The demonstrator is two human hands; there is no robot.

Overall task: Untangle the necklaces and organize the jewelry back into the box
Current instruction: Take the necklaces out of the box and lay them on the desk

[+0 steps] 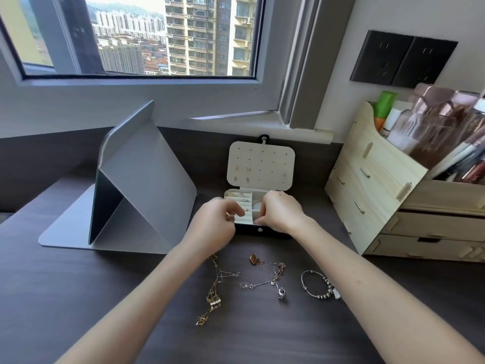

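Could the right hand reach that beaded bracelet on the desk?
Probably yes. The bracelet lies uncovered beside the right forearm; the right hand, at the box, need only draw back.

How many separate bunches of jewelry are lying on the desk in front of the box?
3: a gold chain tangle on the left, a rose-gold and silver chain tangle in the middle, a beaded silver bracelet on the right. The arms may hide more.

I note the table [78,298] as dark wood grain, matt. The box [252,230] has a black shell and a cream matt lining. The gold-tone necklace [214,292], silvery necklace [262,283] and bracelet [319,285] are shiny metal. The organizer [367,185] is pale bare wood.
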